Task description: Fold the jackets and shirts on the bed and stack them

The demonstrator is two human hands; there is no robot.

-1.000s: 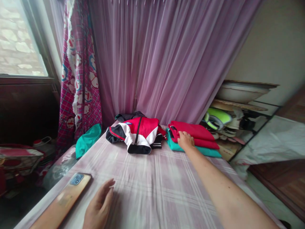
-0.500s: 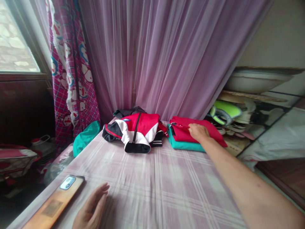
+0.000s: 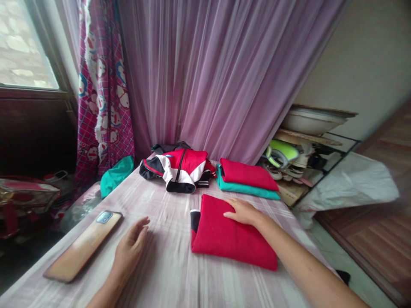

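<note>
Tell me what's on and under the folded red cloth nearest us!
The bare right hand lies on the folded red cloth. The pale pink-and-white checked sheet shows around it, so probably runs underneath. Whatever lies directly beneath is covered and can't be seen.

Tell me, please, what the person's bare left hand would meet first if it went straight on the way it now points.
The left hand would probably meet the red, white and black zipped fabric jacket first; the hand's height is hard to judge, so it might pass above it.
</note>
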